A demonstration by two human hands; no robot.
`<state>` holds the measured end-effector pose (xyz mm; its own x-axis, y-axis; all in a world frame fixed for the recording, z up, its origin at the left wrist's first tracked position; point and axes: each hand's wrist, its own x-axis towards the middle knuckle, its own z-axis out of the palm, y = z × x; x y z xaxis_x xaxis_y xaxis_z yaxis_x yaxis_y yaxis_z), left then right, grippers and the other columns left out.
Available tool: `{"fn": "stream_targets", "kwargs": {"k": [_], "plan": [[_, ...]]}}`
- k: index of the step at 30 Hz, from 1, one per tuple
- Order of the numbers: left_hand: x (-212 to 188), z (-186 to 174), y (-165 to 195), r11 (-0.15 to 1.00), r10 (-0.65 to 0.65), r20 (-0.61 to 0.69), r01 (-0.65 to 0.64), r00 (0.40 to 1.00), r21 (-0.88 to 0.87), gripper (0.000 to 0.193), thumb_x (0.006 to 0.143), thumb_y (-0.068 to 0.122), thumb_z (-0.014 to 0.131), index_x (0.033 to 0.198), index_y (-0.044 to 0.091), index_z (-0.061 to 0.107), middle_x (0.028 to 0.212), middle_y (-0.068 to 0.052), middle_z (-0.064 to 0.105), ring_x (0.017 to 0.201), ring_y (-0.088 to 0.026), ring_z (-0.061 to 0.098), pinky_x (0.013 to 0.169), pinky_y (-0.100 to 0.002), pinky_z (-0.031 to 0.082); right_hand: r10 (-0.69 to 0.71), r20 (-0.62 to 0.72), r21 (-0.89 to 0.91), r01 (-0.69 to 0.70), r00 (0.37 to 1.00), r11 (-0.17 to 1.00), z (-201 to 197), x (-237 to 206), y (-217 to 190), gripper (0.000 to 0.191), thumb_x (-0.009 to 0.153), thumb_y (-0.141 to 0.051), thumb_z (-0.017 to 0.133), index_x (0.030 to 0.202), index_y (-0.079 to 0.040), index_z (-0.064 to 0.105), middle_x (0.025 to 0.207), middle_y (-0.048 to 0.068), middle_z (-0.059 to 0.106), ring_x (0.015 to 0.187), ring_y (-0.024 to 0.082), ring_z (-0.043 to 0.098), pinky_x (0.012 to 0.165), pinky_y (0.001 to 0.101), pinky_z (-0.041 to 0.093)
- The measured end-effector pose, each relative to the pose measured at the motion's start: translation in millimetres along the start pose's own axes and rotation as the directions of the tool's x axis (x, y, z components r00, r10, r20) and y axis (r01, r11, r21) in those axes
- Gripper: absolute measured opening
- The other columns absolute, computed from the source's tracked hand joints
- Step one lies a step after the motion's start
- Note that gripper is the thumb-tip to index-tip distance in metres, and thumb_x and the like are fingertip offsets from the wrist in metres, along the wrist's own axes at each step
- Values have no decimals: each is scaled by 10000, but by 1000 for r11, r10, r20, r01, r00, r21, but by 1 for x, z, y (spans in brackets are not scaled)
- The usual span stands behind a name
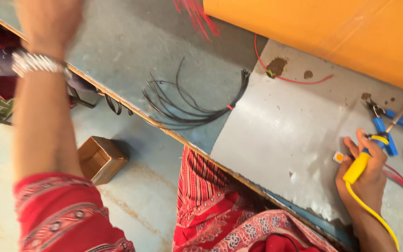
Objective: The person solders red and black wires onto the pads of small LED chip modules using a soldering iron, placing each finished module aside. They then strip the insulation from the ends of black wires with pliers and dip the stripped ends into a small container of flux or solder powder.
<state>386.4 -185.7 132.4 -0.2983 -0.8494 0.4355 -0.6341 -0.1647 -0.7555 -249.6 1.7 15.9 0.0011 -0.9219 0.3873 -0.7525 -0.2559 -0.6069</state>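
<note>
- While resting on the worktop, the right hand is curled around a yellow-handled tool.
- Left hand: raised, blurred; its opening cannot be told.

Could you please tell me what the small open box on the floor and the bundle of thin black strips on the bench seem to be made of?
The small open brown box looks like plain matte cardboard: dull brown walls, folded flaps. The bundle of thin black strips, tied at one end, looks like smooth flexible plastic, perhaps cable ties or coated wire; the strips curve springily and shine faintly.
</note>
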Motion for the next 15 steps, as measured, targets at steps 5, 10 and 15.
{"fn": "stream_targets", "kwargs": {"k": [5,10,15], "plan": [[-42,31,46,919,46,49,-23,998,-394,273,1145,361,602,979,170,705,780,-30,672,733,-251,683,572,-390,465,82,-13,59,-81,997,995,-3,-16,17,568,983,162,519,1467,-45,308,1579,261,480,1296,348,650,1010,385,552],[-16,67,44,981,-79,170,107,982,-163,192,1073,229,576,995,214,752,768,-12,687,690,-220,695,522,-358,468,81,-66,110,-74,995,991,-4,-33,54,511,982,170,508,1396,-18,275,1523,338,464,1225,383,648,1054,415,536],[20,78,59,758,-491,532,639,690,-130,303,1160,241,519,1062,127,781,948,-116,741,927,-340,716,686,-461,515,6,-126,35,-1,992,999,-1,-38,74,478,1006,157,523,1363,-30,267,1480,365,502,1201,403,657,1022,403,559]]}}
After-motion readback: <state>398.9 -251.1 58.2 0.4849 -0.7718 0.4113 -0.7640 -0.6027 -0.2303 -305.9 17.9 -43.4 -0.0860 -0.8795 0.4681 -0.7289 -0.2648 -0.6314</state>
